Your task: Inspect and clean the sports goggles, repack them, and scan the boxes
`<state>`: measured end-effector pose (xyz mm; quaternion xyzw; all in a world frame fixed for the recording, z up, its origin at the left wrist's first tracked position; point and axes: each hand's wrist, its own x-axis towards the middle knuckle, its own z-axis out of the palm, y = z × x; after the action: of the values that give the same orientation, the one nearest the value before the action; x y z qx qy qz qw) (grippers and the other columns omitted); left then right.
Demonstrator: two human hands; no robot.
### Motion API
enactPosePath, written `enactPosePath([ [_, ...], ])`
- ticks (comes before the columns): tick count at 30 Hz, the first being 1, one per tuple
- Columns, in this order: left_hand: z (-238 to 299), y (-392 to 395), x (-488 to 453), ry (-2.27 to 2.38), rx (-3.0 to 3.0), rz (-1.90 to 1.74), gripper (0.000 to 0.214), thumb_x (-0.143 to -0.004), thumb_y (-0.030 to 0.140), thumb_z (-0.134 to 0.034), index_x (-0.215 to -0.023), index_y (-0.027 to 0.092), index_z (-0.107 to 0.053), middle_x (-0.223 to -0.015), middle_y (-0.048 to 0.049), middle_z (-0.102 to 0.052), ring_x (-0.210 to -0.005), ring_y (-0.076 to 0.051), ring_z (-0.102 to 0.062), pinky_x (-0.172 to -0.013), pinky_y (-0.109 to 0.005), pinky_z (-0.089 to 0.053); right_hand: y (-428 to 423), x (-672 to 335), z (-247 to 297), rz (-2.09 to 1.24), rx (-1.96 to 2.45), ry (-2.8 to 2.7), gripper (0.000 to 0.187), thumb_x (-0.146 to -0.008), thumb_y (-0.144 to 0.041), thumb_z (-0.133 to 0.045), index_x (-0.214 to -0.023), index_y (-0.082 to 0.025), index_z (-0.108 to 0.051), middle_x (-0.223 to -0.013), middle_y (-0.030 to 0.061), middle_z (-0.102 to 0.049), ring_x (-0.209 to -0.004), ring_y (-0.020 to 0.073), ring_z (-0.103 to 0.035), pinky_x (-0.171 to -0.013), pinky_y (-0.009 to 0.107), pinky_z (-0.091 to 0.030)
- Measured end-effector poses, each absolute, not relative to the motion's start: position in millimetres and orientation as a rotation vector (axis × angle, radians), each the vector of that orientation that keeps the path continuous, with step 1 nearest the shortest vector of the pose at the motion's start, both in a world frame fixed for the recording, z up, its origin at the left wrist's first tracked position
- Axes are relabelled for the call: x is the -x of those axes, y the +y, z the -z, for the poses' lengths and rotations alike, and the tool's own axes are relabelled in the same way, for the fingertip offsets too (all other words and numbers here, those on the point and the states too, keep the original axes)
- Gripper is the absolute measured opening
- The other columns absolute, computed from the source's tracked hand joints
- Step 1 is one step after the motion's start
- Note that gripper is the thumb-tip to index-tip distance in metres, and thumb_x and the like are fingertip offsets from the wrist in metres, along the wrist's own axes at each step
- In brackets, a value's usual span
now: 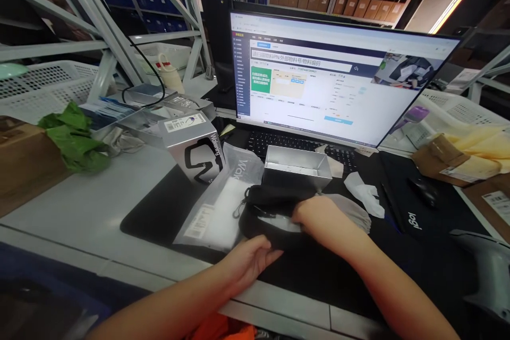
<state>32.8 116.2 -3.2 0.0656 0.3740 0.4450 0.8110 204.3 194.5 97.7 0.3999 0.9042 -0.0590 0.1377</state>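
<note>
A black soft case (255,226) lies open on the black desk mat, with a small cord loop at its left end. Something clear and shiny, like a plastic bag, shows inside it. My left hand (253,261) grips the case's near side, thumb on top and fingers beneath. At the right end of the opening is my right hand (316,219), its fingers curled and closed at the rim; what they pinch is hidden. Just left of the case lies a frosted plastic bag (217,218) with a white label. Behind the case sits an open silver box (297,162).
A printed silver box (195,149) stands at the left. Behind are a keyboard (279,142) and a monitor (311,74). Crumpled white tissue (366,196), a pen (392,207), a mouse (423,191) and a grey scanner (488,271) lie to the right. Cardboard boxes flank the desk.
</note>
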Motion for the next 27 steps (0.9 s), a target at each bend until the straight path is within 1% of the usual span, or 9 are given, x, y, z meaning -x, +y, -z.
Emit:
enactPosePath([
  [4, 9, 117, -30, 0.762, -0.171, -0.948, 0.034, -0.070, 0.003, -0.062, -0.101, 0.013, -0.070, -0.113, -0.0082, -0.074, -0.118, -0.025, -0.065, -0.111, -0.040, -0.046, 205, -208, -93, 0.159, -1.069, 2.644, 0.019, -0.075, -0.002, -0.067, -0.077, -0.018, -0.075, -0.086, 0.0072, -0.076, -0.084, 0.0254, -0.072, -0.065, 0.029, -0.045],
  [8, 14, 119, -33, 0.713, -0.208, -0.950, 0.041, -0.078, 0.013, -0.068, -0.119, 0.016, -0.064, -0.127, -0.0093, -0.069, -0.126, -0.026, -0.061, -0.115, -0.043, -0.041, 212, -210, -90, 0.194, -1.018, 2.675, 0.017, -0.083, -0.010, -0.065, -0.068, -0.017, -0.071, -0.082, 0.0048, -0.074, -0.079, 0.0217, -0.069, -0.062, 0.028, -0.040],
  [12, 9, 115, -27, 0.835, -0.320, -0.921, 0.043, -0.083, 0.032, -0.071, -0.121, 0.016, -0.060, -0.132, -0.0136, -0.066, -0.128, -0.026, -0.060, -0.112, -0.040, -0.044, 214, -231, -104, 0.437, -0.979, 2.886, 0.015, -0.087, -0.013, -0.064, -0.078, -0.020, -0.072, -0.090, -0.0011, -0.073, -0.082, 0.0146, -0.066, -0.070, 0.024, -0.043],
  [16, -34, 101, 6, 1.132, -0.935, -0.473, 0.040, -0.085, 0.046, -0.064, -0.112, 0.016, -0.066, -0.105, -0.0119, -0.075, -0.097, -0.026, -0.072, -0.082, -0.035, -0.055, 214, -284, -133, 0.707, -1.308, 3.111, 0.012, -0.091, -0.022, -0.061, -0.088, -0.021, -0.073, -0.087, 0.0000, -0.072, -0.076, 0.0133, -0.064, -0.068, 0.023, -0.045],
  [17, -52, 100, 14, 1.193, -1.216, -0.300, 0.033, -0.085, 0.044, -0.064, -0.103, 0.017, -0.070, -0.089, -0.0085, -0.076, -0.079, -0.024, -0.072, -0.070, -0.032, -0.054, 216, -301, -139, 0.712, -1.452, 3.113, 0.015, -0.092, -0.027, -0.060, -0.088, -0.021, -0.072, -0.084, 0.0005, -0.072, -0.072, 0.0137, -0.063, -0.065, 0.023, -0.045],
  [19, -92, 109, 21, 1.254, -1.802, -0.143, 0.025, -0.087, 0.041, -0.062, -0.097, 0.021, -0.074, -0.076, -0.0033, -0.073, -0.067, -0.019, -0.067, -0.065, -0.029, -0.048, 220, -331, -146, 0.700, -1.791, 3.062, 0.022, -0.094, -0.039, -0.059, -0.090, -0.022, -0.072, -0.078, 0.0009, -0.071, -0.066, 0.0152, -0.064, -0.060, 0.025, -0.044],
  [23, -148, 186, -17, 1.243, -2.458, -0.231, 0.031, -0.100, 0.030, -0.044, -0.115, 0.024, -0.070, -0.110, -0.0059, -0.074, -0.101, -0.023, -0.068, -0.090, -0.034, -0.047, 228, -361, -149, 0.476, -2.340, 2.884, 0.028, -0.092, -0.046, -0.059, -0.092, -0.021, -0.070, -0.069, 0.0026, -0.070, -0.060, 0.0178, -0.064, -0.056, 0.027, -0.043],
  [25, -150, 240, -50, 1.434, -2.550, 0.053, 0.033, -0.101, 0.022, -0.040, -0.123, 0.022, -0.065, -0.121, -0.0095, -0.070, -0.114, -0.027, -0.064, -0.095, -0.038, -0.047, 228, -361, -150, 0.461, -2.365, 2.890, 0.027, -0.091, -0.045, -0.058, -0.090, -0.020, -0.070, -0.069, 0.0032, -0.070, -0.059, 0.0175, -0.062, -0.055, 0.027, -0.043],
  [27, -141, 287, -81, 1.434, -2.535, 0.237, 0.027, -0.096, 0.020, -0.055, -0.121, 0.017, -0.066, -0.120, -0.0115, -0.069, -0.113, -0.028, -0.065, -0.095, -0.040, -0.050, 226, -358, -151, 0.604, -2.279, 2.957, 0.027, -0.091, -0.045, -0.058, -0.088, -0.020, -0.069, -0.069, 0.0025, -0.070, -0.058, 0.0168, -0.060, -0.054, 0.026, -0.041],
])
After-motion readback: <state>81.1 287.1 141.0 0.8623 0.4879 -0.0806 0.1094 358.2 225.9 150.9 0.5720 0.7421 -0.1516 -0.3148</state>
